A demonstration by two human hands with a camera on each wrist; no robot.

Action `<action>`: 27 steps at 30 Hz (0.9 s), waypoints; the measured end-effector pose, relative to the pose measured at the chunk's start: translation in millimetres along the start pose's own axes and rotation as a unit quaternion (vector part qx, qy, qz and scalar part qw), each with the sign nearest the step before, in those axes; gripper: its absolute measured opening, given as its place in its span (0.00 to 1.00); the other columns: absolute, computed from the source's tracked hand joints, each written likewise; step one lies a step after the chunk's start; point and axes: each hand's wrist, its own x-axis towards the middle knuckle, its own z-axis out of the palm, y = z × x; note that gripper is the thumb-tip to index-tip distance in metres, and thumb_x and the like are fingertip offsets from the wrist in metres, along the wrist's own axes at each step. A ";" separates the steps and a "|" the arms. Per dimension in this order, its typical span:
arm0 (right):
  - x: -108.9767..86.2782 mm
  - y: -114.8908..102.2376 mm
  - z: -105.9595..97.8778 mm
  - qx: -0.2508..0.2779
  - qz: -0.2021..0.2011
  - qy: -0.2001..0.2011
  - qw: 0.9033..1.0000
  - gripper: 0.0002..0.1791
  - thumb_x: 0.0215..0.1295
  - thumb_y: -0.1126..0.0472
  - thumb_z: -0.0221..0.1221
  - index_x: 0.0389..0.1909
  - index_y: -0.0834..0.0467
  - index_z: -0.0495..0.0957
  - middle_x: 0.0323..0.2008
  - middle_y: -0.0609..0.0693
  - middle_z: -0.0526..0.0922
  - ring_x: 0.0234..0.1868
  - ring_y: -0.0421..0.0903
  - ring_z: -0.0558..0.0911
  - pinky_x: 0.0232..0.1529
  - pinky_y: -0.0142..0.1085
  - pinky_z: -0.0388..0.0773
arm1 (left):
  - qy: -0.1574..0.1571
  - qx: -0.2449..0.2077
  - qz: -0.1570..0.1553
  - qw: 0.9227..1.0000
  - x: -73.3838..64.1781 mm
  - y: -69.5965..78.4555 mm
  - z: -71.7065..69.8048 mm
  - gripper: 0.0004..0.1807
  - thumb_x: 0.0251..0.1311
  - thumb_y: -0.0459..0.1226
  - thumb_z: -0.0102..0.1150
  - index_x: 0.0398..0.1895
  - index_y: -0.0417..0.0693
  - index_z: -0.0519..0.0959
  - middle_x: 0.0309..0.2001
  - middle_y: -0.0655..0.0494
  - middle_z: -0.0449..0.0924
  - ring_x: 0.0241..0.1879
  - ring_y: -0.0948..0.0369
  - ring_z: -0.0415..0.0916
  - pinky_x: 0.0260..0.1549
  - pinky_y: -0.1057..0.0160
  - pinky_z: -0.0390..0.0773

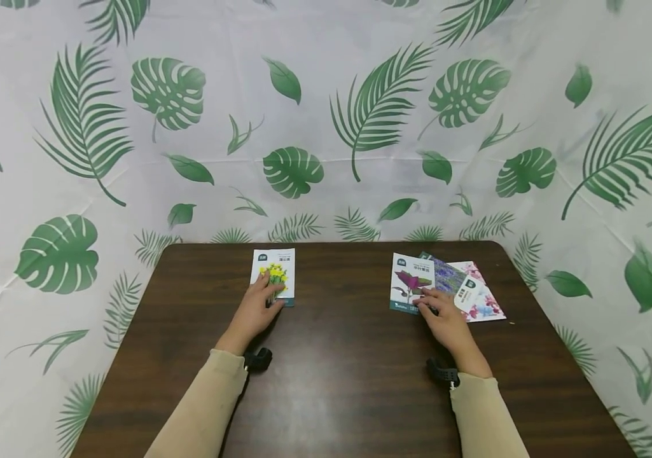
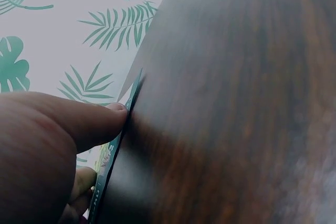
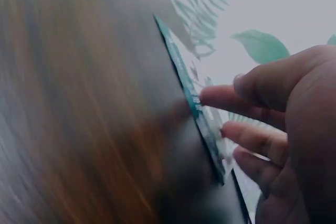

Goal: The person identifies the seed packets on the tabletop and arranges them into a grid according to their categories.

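Observation:
In the head view a white seed packet (image 1: 273, 275) printed with yellow flowers lies flat on the left of the table. My left hand (image 1: 255, 312) rests on its lower left part, the thumb near the bottom edge; in the left wrist view the thumb (image 2: 102, 124) touches the packet (image 2: 111, 153). On the right lies a seed packet (image 1: 408, 273) with a dark pink flower. My right hand (image 1: 446, 321) touches its lower right side with relaxed fingertips, and the thumb stands off it in the right wrist view, above the packet's teal-edged side (image 3: 184, 77).
Beside the right hand, a packet with purple flowers (image 1: 446, 277) and one with pink blossoms (image 1: 488, 305) overlap partly under the pink-flower packet. The dark wooden table (image 1: 326, 381) ends at a leaf-patterned white cloth (image 1: 326, 114) behind it.

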 end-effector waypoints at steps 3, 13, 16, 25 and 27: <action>1.1 -8.0 6.6 -0.017 0.001 -0.016 1.000 0.10 0.79 0.63 0.64 0.52 0.61 0.90 0.72 0.69 0.79 0.79 0.71 0.69 0.84 0.75 0.42 | 0.003 0.001 0.008 1.000 -0.6 -0.4 -1.1 0.26 0.77 0.41 0.66 0.75 0.46 0.79 0.87 0.34 0.51 0.89 0.38 0.42 0.87 0.34 0.47; -0.5 -44.9 24.8 -0.063 -0.031 -0.043 0.997 0.20 0.79 0.62 0.64 0.68 0.57 0.83 0.68 0.65 0.79 0.71 0.68 0.78 0.72 0.69 0.74 | 0.006 -0.002 0.008 1.000 -1.0 -1.3 0.4 0.26 0.77 0.41 0.67 0.74 0.47 0.80 0.87 0.35 0.52 0.89 0.38 0.44 0.87 0.34 0.47; -0.2 -50.7 33.4 -0.074 -0.034 -0.055 0.995 0.17 0.78 0.62 0.65 0.64 0.58 0.86 0.68 0.66 0.78 0.71 0.69 0.78 0.72 0.67 0.75 | 0.006 -0.001 0.005 1.000 -1.0 -2.9 1.7 0.26 0.77 0.41 0.67 0.75 0.47 0.80 0.87 0.35 0.52 0.89 0.38 0.44 0.87 0.34 0.48; 10.4 -63.2 39.1 -0.112 -0.019 -0.061 0.992 0.06 0.76 0.65 0.66 0.49 0.54 0.85 0.48 0.56 0.78 0.40 0.52 0.78 0.48 0.51 0.79 | 0.010 -0.019 -0.002 1.000 0.0 -3.7 2.8 0.27 0.76 0.42 0.67 0.76 0.48 0.79 0.88 0.38 0.50 0.89 0.40 0.43 0.84 0.30 0.55; 14.6 -67.6 38.6 -0.119 -0.020 -0.072 0.990 0.06 0.75 0.67 0.65 0.47 0.54 0.85 0.45 0.55 0.78 0.37 0.50 0.76 0.45 0.49 0.78 | 0.012 -0.020 -0.006 1.000 0.1 -4.5 2.8 0.27 0.76 0.42 0.68 0.75 0.48 0.79 0.88 0.38 0.51 0.89 0.40 0.43 0.83 0.30 0.57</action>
